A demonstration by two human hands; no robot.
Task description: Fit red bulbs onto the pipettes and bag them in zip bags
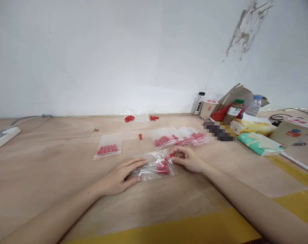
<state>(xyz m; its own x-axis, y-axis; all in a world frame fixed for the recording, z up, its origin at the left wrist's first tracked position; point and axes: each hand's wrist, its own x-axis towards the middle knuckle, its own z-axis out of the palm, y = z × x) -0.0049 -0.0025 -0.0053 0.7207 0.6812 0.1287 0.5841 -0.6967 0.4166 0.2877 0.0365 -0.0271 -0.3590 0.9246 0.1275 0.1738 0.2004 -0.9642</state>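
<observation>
A clear zip bag (151, 172) lies flat in front of me with several red-bulbed glass droppers (162, 166) inside. My left hand (121, 176) rests over its left end, fingers stretched out and thumb apart, pressing lightly on the plastic. At the bag's right end, my right hand (185, 159) pinches the red bulb of a dropper (172, 155); the thin tube seems to run into the bag's mouth. Just beyond the bag, one loose dropper (140, 138) lies with its red bulb pointing away from me.
Left stands a filled bag of droppers (108, 145); several more filled bags (166, 137) overlap at right. Red bulbs (129, 118) lie near the wall. Bottles (234, 110), paper cups (208, 109) and tissue packs (259, 143) crowd the right side. A power strip (3, 137) sits far left.
</observation>
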